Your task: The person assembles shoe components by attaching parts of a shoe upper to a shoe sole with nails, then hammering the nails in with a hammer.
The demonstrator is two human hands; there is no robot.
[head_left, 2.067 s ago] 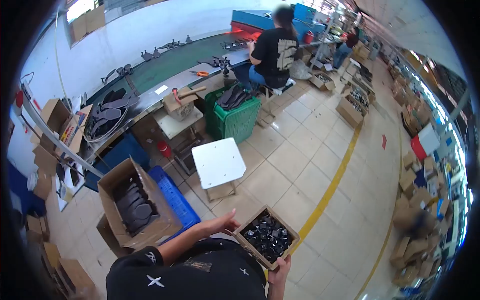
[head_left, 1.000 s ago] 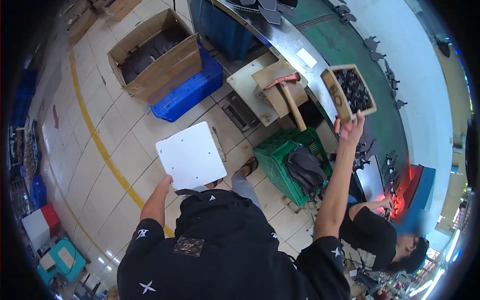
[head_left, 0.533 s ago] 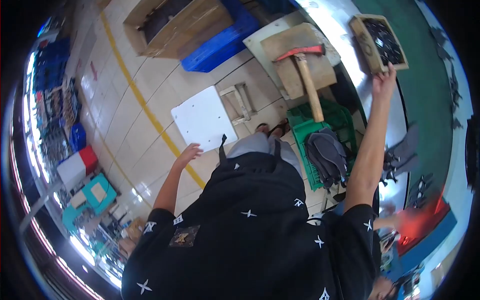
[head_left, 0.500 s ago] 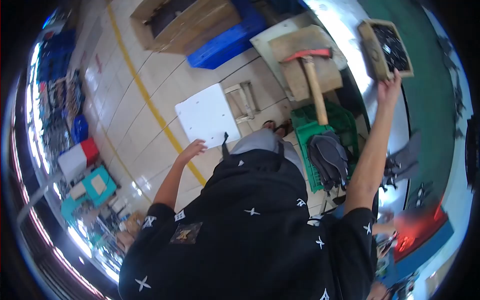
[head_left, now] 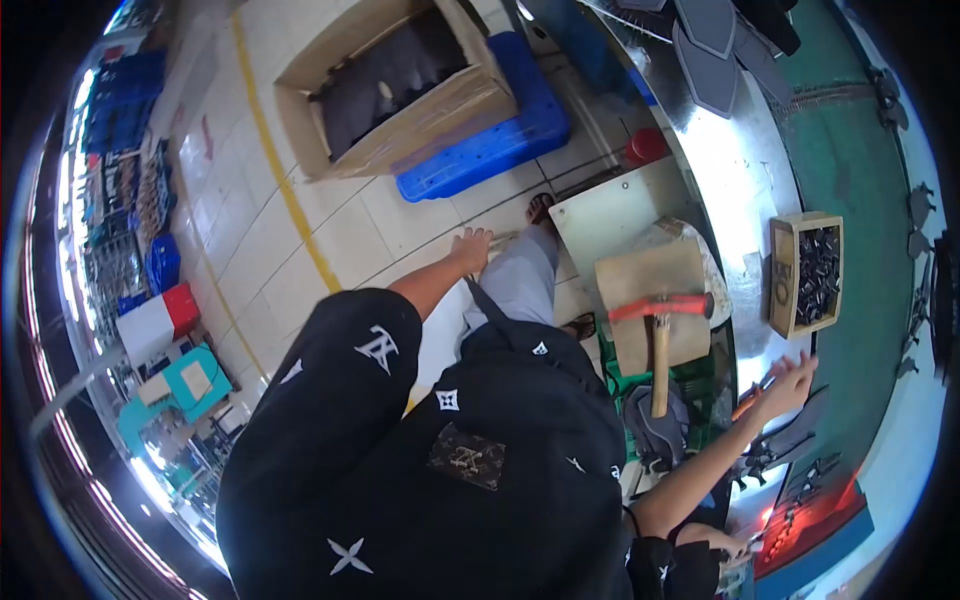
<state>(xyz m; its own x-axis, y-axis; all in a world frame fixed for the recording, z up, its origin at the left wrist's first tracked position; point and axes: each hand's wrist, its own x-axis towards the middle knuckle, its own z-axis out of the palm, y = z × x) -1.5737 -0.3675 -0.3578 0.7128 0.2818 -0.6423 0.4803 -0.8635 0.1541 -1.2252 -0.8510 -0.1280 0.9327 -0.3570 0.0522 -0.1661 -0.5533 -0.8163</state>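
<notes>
My left hand (head_left: pixel 472 250) reaches forward beside my grey trouser leg, over the tiled floor, its fingers apart and nothing in it. A white stool top (head_left: pixel 440 338) shows partly behind my forearm. My right hand (head_left: pixel 788 388) is over the metal workbench (head_left: pixel 755 260), fingers stretched out and empty. Just ahead of it stands a wooden box (head_left: pixel 784 285) filled with small dark parts (head_left: pixel 821 268). Something orange (head_left: pixel 746 406) lies near my right wrist. Left of that hand, a hammer (head_left: pixel 660 360) with a red head rests on a brown board (head_left: pixel 625 285).
A cardboard box (head_left: pixel 430 122) of dark pieces sits on a blue plastic base (head_left: pixel 480 160) ahead. Flat grey pieces (head_left: pixel 704 65) lie at the bench's far end. A green belt (head_left: pixel 855 150) runs along the right. Another person's hand (head_left: pixel 725 543) is at lower right.
My right hand has come off the wooden box, which now stands farther along the bench. My left hand has moved forward past the stool, and my body has moved forward.
</notes>
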